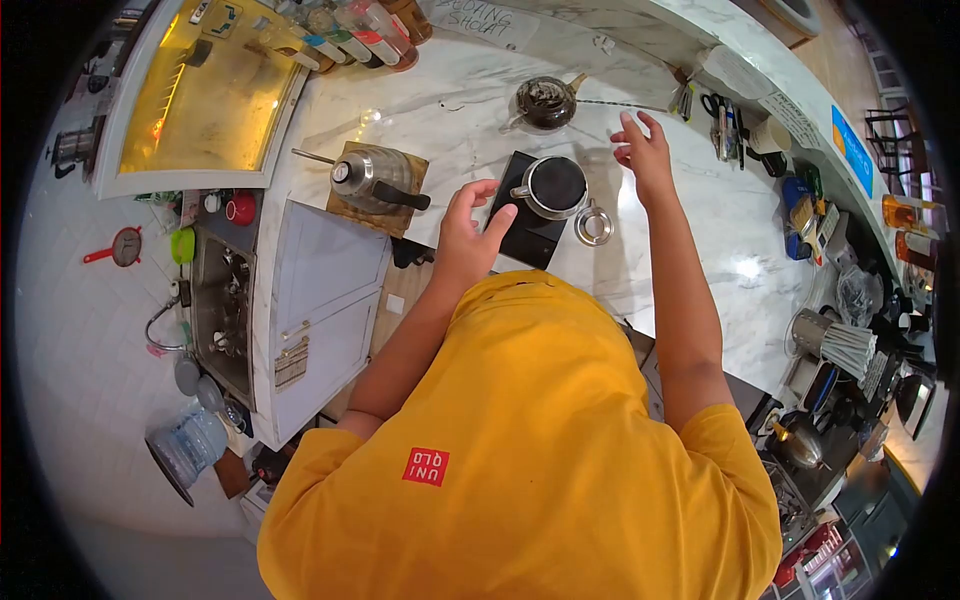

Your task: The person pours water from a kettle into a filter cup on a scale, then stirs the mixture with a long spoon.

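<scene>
The steel kettle [370, 180] stands on a wooden board [418, 172], probably so its hot base stays off the marble counter [455, 125]; its black handle points toward the person, easy to reach. Just right of it, the left hand [468, 238] is half open, fingers curled and thumb spread, with nothing in its grasp; its thumb is by the edge of a flat black slab [533, 238], perhaps a scale, though I can't tell if they touch. The glass teapot [545, 104] sits beyond the slab, dark inside, seemingly parked out of the way. The round metal vessel [557, 188], dark inside too, is on the slab, its handle turned to the left hand, which would suit a grip from that side. A small metal ring-shaped piece [594, 226] lies just beside it, handy but off the slab. A thin twisted rod [625, 104] stretches rightward from near the teapot. The right hand [645, 155] hangs near it, loosely open, fingers slightly bent, empty, leaving the vessel unobstructed from that side
</scene>
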Demonstrator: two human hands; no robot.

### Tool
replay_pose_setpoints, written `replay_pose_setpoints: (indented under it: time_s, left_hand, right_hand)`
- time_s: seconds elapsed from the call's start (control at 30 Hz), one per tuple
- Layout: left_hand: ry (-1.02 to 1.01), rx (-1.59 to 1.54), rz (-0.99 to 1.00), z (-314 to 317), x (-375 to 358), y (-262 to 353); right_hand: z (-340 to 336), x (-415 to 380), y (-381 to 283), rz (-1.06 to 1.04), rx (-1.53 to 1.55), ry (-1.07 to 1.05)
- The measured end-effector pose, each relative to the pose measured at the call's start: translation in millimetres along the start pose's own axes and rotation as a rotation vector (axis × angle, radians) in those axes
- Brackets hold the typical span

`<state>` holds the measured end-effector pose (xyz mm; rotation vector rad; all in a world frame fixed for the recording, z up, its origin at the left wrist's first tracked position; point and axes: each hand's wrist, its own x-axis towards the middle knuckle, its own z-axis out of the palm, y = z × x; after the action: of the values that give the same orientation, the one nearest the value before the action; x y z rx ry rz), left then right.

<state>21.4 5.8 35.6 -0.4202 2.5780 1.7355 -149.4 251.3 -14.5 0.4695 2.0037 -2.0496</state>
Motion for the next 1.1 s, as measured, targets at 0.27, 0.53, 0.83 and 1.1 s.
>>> replay_pose_setpoints:
  time_s: [0.27,0.53,0.83,1.1]
  left_hand:
    - [0.022,-0.083,0.0,16.1,10.6,-2.1]
    - [0.0,-0.169,-0.1,21.4,16.9,-2.6]
    - [-0.022,-0.196,-0.071,29.1,21.4,-7.6]
    - [-0.033,-0.208,-0.033,36.4,22.9,-23.1]
  right_hand:
    - [21.1,36.0,2.1,0.006,0.094,-0.128]
    - [21.3,14.0,3.5,-0.29,-0.029,-0.144]
    - [-22.0,-65.0,-17.8,-0.236,0.319,0.037]
    - [-52.7,-159.2,-30.7,-0.436,0.338,0.048]
